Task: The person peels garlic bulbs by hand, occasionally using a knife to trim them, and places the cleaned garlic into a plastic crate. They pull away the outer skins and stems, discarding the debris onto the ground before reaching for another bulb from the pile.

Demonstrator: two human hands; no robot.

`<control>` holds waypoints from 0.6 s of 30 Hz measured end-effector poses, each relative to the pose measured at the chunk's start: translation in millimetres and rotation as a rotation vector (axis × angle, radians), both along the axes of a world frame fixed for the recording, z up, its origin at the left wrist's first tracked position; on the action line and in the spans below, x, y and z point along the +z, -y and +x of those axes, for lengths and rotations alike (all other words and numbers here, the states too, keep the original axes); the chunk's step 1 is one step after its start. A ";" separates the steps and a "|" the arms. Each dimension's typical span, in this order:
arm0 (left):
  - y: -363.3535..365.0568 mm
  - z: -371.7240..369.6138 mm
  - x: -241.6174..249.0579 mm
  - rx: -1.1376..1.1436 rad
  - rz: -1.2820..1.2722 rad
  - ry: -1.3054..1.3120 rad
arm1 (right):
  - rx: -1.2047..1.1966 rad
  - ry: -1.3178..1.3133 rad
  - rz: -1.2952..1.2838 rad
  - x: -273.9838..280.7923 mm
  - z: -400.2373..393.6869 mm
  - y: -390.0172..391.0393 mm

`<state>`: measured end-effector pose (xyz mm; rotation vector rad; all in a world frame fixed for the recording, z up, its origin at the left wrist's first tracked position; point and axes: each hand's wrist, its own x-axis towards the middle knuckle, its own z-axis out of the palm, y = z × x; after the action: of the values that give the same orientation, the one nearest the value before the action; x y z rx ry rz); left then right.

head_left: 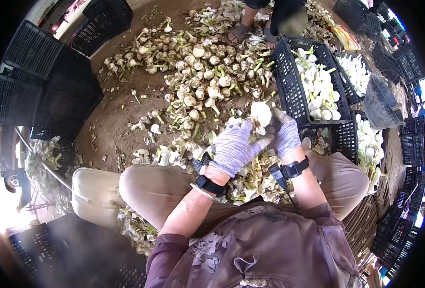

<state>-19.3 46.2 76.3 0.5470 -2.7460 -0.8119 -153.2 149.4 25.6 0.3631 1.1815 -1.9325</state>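
Note:
A large white garlic bulb point(260, 114) is held up between my two gloved hands, over the peelings. My left hand point(232, 146), in a purple-and-white knit glove, has its fingers curled at the bulb's near left side. On the right side, my right hand point(286, 137) is closed against the bulb, its glove stained dark at the fingertips. Its fingers are partly hidden, so their exact grip is hard to see. Below the hands, loose garlic skins point(255, 175) lie between my knees. Farther forward spreads a heap of unpeeled garlic bulbs point(207, 72) with green stem stubs.
A black crate point(282, 72) of peeled white bulbs stands at front right, with more filled crates point(345, 144) beside it. A dark bucket point(383, 103) leans there. Stacked black crates point(68, 91) rise at left. Another person's sandalled foot point(239, 33) is beyond the heap.

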 end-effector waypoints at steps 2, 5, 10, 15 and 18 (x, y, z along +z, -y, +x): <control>2.0 -7.7 -16.0 0.044 -0.051 -0.061 | -0.040 -0.030 0.035 1.9 12.6 6.6; 6.5 -3.3 -23.4 0.118 0.623 -0.200 | 0.105 0.062 -0.067 -16.9 5.1 -4.0; 44.5 23.9 1.3 -0.107 1.629 -0.373 | 0.110 0.199 -0.223 -28.2 -9.1 -15.4; 22.0 20.8 -34.5 -0.386 0.273 0.214 | 0.142 -0.008 -0.166 -20.2 -11.1 -19.9; 17.3 8.7 -19.8 -0.134 0.835 0.047 | 0.078 -0.234 -0.128 34.0 12.5 -1.1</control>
<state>-10.5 29.0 56.6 0.5104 -2.3929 -2.0087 -140.7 150.5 59.6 0.0223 1.1925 -2.0101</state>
